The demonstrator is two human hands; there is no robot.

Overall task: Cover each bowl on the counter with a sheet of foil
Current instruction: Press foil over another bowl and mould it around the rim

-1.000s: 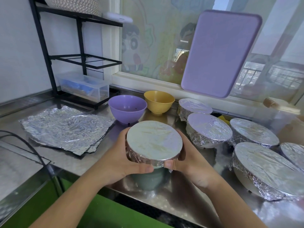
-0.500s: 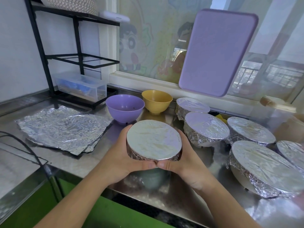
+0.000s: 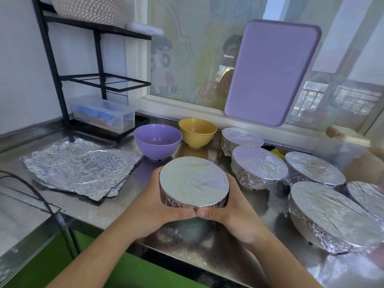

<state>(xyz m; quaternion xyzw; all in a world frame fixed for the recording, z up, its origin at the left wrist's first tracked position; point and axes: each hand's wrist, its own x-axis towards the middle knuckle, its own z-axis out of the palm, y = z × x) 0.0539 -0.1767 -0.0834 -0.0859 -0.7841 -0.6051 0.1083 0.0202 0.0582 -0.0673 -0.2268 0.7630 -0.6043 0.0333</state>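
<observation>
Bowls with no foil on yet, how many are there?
2. The purple bowl sits beside the foil sheets; the yellow bowl is just right of it, nearer the window. Others could be hidden outside the frame.

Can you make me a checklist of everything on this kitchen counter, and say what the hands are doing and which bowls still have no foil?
Surface: shiny steel counter, in use.
Job's things: foil-covered bowl held in the middle; five more foil-covered bowls to the right, nearest one. Purple bowl and yellow bowl are uncovered. Spare foil sheets lie flat on the left.
Clutter: clear plastic box under the black rack; purple board leaning at the window.
Hands: left hand and right hand grip the bowl's foil edge from both sides, thumbs meeting in front.
Cables: dark curved wire or cable on the left; cannot tell which.
Surroundings: window with cartoon stickers.
</observation>
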